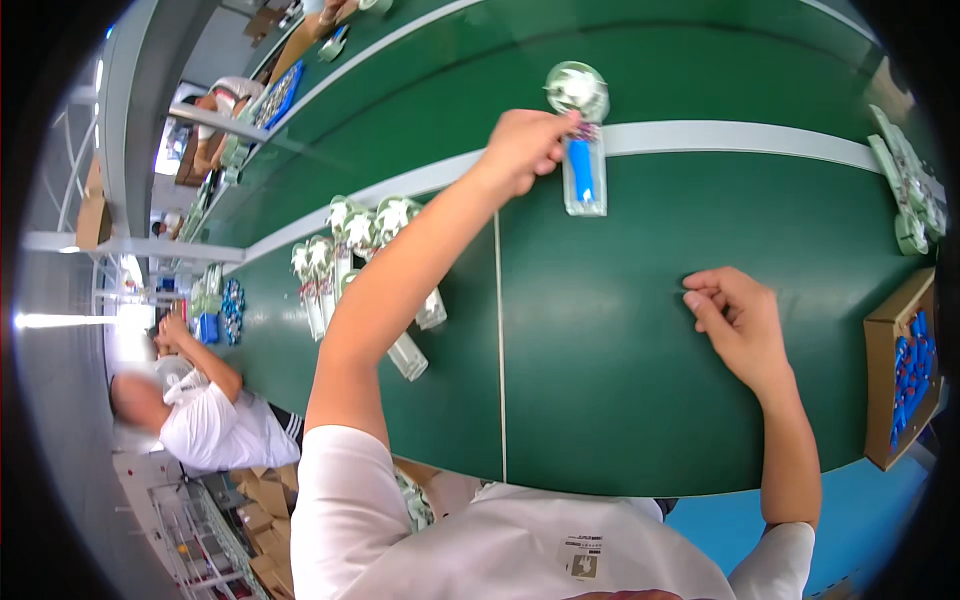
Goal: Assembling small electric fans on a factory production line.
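Note:
My left hand (527,150) reaches out to the far white rail and grips the neck of a handheld fan housing (586,200), thumb and fingers closed on it. Its round pale green head (578,90) holds a white part, and a blue battery (581,168) lies in the clear, straight handle. Thin wires show between head and battery. My right hand (738,318) hovers over the green table at the right, fingers loosely curled and a little apart, with nothing visible in it. Several similar fan housings (358,232) lie left of my left forearm, partly hidden by it.
A cardboard box (883,345) of blue batteries (912,370) stands at the right edge. More pale green housings (905,185) lie at the far right. The white rail (690,137) divides the green table (600,380) from the far green belt (700,60). A co-worker (215,425) sits at the left.

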### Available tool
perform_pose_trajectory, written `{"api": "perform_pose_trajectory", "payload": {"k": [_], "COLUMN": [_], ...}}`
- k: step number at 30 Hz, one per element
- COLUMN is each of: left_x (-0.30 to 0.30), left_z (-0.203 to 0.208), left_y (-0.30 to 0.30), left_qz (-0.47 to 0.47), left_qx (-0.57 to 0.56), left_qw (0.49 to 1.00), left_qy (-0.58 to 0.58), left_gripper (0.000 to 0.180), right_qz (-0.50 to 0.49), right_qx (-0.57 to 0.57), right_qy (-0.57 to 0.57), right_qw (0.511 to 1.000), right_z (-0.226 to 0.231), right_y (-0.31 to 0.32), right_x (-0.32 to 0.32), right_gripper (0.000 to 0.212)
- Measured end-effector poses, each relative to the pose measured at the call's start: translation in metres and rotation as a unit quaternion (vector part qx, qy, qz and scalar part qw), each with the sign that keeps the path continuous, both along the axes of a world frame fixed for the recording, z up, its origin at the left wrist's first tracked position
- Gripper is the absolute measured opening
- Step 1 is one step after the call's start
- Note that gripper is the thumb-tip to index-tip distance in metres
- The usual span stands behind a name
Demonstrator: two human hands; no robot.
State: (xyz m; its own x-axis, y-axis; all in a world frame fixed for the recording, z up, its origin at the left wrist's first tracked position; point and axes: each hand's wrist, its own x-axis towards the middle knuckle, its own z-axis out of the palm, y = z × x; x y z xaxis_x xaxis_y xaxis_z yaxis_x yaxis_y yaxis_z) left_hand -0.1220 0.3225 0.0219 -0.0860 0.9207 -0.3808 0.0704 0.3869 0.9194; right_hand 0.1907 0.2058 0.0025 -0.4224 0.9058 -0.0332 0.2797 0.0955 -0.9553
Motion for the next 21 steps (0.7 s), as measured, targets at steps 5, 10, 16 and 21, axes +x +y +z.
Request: {"api": "perform_pose_trajectory", "payload": {"k": [5,10,16,21], "left_x": [-0.067,-0.124,-0.095,-0.039], "left_z": [-0.022,-0.030,0.000,0.063], "left_y": [0.097,0.133,0.094,0.000], "left_qz": [0.071,0.181,0.267,0.127], "left_qx": [0.034,0.079,0.045,0.112], "left_qw": [0.995,0.980,0.956,0.982], "left_qy": [-0.062,-0.024,0.111,0.083], "left_gripper": [0.023,0.019,0.043,0.036], "right_qz": [-0.109,-0.390,-0.340,-0.277], "right_qx": [0.128,0.332,0.066,0.039], "right_qy": [-0.035,-0.246,-0.600,-0.596], "right_qw": [0.985,0.823,0.721,0.752], "right_z": [0.014,0.052,0.081,0.071], "right_y": [0.015,0.074,0.140,0.156], "right_x": [0.013,0.108,0.229,0.252], "right_gripper": [0.015,0.035,0.067,0.060]}}
